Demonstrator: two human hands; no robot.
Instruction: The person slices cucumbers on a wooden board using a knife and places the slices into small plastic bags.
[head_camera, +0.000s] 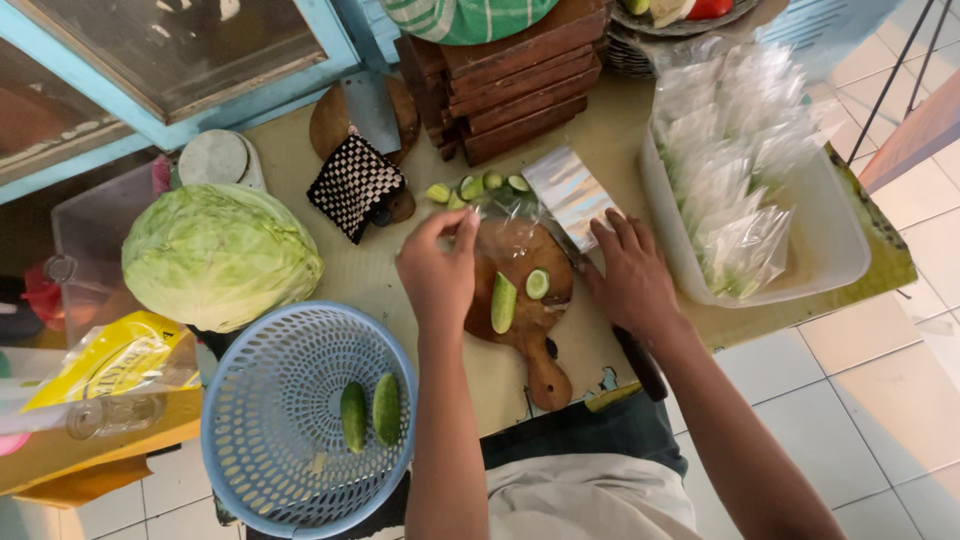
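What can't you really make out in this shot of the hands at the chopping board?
Head view only:
- Left hand: what its pinched fingertips hold is too small to tell.
- Cleaver handle: mostly covered by the right hand.
- Clear bag on the wooden cutting board: glare blurs its contents.
- Plate of vegetables: cut off by the top edge.
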